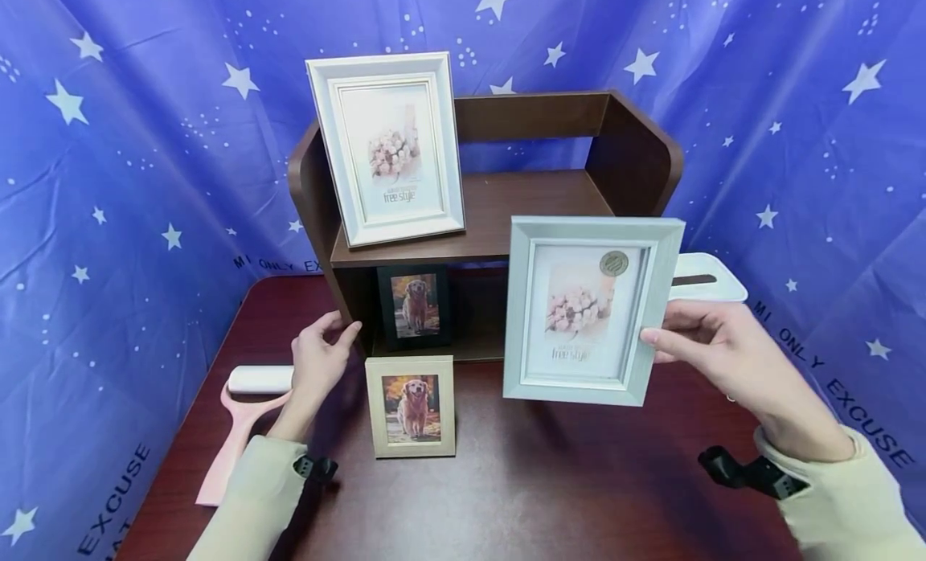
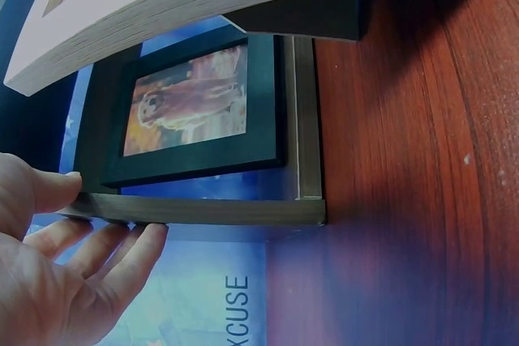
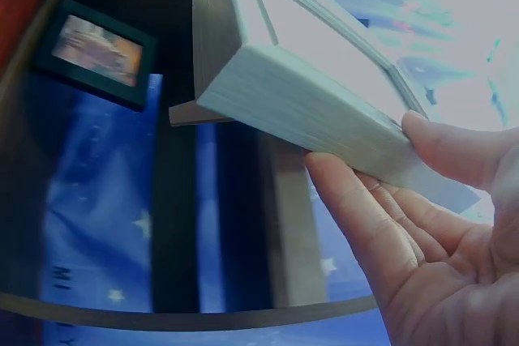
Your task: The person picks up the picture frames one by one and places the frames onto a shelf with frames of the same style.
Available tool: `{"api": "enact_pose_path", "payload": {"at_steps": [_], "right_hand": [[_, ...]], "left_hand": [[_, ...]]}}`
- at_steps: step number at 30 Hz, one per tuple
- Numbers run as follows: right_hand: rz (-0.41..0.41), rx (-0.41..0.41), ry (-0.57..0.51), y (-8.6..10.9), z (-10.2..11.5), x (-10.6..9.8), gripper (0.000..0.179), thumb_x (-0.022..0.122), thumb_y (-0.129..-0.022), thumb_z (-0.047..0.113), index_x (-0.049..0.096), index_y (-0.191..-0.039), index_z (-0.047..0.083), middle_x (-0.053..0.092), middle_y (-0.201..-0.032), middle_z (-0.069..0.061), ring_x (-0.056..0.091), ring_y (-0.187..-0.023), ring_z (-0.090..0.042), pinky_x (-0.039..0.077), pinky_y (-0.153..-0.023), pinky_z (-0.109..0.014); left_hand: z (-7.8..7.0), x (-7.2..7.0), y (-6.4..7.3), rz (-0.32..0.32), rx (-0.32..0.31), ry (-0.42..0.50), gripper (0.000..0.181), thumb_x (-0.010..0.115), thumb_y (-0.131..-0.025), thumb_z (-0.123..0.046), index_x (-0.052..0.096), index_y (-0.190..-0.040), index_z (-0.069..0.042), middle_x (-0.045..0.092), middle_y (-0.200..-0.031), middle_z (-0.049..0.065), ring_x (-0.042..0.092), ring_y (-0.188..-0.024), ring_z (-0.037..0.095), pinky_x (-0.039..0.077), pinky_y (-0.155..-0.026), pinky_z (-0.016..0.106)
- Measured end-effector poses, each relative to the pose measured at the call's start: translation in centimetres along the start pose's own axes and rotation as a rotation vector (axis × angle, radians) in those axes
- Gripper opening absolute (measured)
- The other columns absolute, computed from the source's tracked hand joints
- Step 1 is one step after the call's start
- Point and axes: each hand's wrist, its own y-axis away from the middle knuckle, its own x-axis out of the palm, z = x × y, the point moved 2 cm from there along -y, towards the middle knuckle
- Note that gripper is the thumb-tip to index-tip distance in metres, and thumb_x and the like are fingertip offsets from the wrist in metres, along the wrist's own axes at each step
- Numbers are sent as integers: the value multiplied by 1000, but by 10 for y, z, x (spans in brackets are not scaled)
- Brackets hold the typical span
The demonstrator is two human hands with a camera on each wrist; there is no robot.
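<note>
My right hand [image 1: 731, 348] grips a light grey-blue picture frame [image 1: 515, 320] by its right side, thumb on the front and fingers behind. The frame is held up before the dark brown desk shelf [image 1: 521, 195]. With thumb and fingers on either side, my left hand [image 1: 321, 356] pinches the front edge of the shelf's left side panel [image 2: 219, 210]. A white picture frame [image 1: 456, 175] leans on the upper board at the left. Below it, in the lower compartment, stands a black frame [image 1: 385, 312] with a dog photo. A beige frame [image 1: 374, 408] with a dog photo stands on the table in front.
A pink-handled lint roller [image 1: 231, 448] lies on the red-brown table [image 1: 463, 513] at the left. Behind my right hand is a white box with a dark slot [image 1: 712, 272]. A blue curtain with stars [image 1: 817, 183] surrounds the table.
</note>
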Motion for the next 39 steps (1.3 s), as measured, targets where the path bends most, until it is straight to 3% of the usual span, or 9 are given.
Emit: {"api": "enact_pose_path", "payload": {"at_steps": [4,8,14,20,31,34,39], "right_hand": [[5,36,20,-6,12,-10,24,64,-92,8,66,-114,-3,70,-101,-10,69,-77,-29,52,-73,-25],[1,73,21,-11,18,-16,24,65,-92,12,66,-112,-1,70,-100,-10,69,-78,-30,53,-72,-28],[13,19,-40,-22,27,-24,22,64,-91,2,65,-111,-7,69,-98,-14,69,-76,-32,54,-69,-36],[-25,20,-32,-31,37,-38,22,63,-92,4,65,-111,-6,70,-95,-15,69,-77,-27,54,-70,-29],[-67,-62,-390,-57,53,-53,20,64,-88,-7,64,-106,-14,70,-91,-19,69,-76,-23,54,-68,-34],[-75,-81,-439,-65,55,-56,20,63,-87,-8,65,-106,-14,69,-92,-20,69,-76,-24,54,-68,-35],[-82,-69,-431,-80,60,-58,20,66,-87,-4,67,-106,-10,70,-93,-20,70,-75,-26,54,-68,-34]], "left_hand": [[0,1,0,-6,17,-2,31,73,-86,-25,71,-108,-4,71,-96,11,65,-89,25,49,-72,40],[0,0,0,-10,32,12,30,73,-85,-24,71,-107,-4,71,-95,11,65,-88,25,49,-72,39],[0,-1,0,-19,30,0,29,74,-85,-24,71,-106,-4,71,-95,11,64,-84,24,47,-69,37],[0,0,0,-11,35,4,28,73,-86,-23,71,-106,-4,71,-95,11,64,-86,24,47,-70,37],[1,2,-1,-20,71,-14,27,74,-85,-24,72,-105,-5,71,-93,9,64,-77,22,45,-64,32],[0,2,0,-15,83,-14,28,74,-85,-24,72,-104,-5,71,-93,9,63,-72,22,45,-62,30],[0,0,1,-28,84,-13,27,75,-84,-23,72,-103,-5,71,-91,9,62,-72,21,45,-62,31]]}}
